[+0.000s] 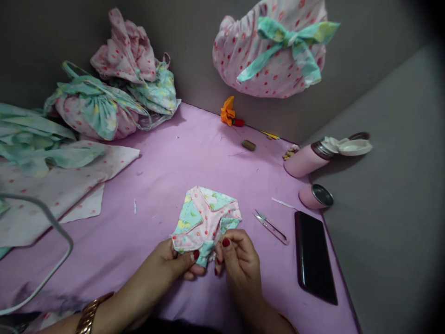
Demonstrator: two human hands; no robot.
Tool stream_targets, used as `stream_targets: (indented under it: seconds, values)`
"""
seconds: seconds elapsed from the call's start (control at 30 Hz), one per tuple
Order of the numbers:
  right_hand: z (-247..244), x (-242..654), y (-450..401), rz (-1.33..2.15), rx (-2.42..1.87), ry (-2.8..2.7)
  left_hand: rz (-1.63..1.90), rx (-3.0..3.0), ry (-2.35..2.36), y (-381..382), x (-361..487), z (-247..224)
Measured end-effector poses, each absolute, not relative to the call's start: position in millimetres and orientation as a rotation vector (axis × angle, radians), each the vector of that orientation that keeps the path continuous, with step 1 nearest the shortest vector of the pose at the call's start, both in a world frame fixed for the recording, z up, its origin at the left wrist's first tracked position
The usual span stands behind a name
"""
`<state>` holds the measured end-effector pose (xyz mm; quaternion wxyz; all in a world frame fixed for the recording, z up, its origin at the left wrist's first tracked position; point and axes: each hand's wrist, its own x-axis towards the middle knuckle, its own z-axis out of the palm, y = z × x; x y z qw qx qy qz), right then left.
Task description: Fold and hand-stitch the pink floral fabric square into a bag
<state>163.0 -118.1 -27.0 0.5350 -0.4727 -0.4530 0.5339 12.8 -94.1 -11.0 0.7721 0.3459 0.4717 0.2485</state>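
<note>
While the left hand [174, 262] grips the floral cloth [207, 220] by its near left edge, the right hand [241, 264] touches its near right edge, grip unclear; the cloth fans forward from both.

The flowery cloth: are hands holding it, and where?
The left hand holds the cloth by its bottom edge, thumb on top. The right hand touches its lower right; its grip is unclear.

On the table [194, 153], snips [273, 228] lay between the fabric piece [207, 218] and the phone [314, 257]; bundles [99, 111] sat far left, the bottle [306, 160] far right.
</note>
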Motion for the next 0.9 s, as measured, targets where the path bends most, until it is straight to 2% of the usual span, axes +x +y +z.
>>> stream_targets:
  seconds: [0.17, 0.3, 0.4, 0.53, 0.63, 0.9]
  values:
    - [-28.4, 161.9, -118.1, 1.260, -1.166, -1.026, 0.536, 0.763, 1.036, -92.9, 14.1, -12.3]
    - [-26.7, 163.7, -112.7, 1.283, -1.159, -1.198, 0.541, 0.766, 1.018, -94.2, 13.4, -12.1]
    - [-25.8, 175.7, -105.0, 1.007, -1.254, -1.232, 0.536, 0.773, 1.053, -95.4, 9.8, -12.0]
    - [-27.4, 202.4, -95.1, 0.656, -1.613, -1.252, 0.500, 0.782, 1.104, -97.7, 2.2, -12.3]
    - [-31.0, 214.0, -90.6, 0.593, -1.790, -1.362, 0.605, 0.896, 1.107, -97.3, -6.0, -10.2]
    - [-34.2, 204.2, -85.1, 0.439, -1.817, -1.565, 0.704, 0.942, 1.411, -54.1, -30.8, -2.3]
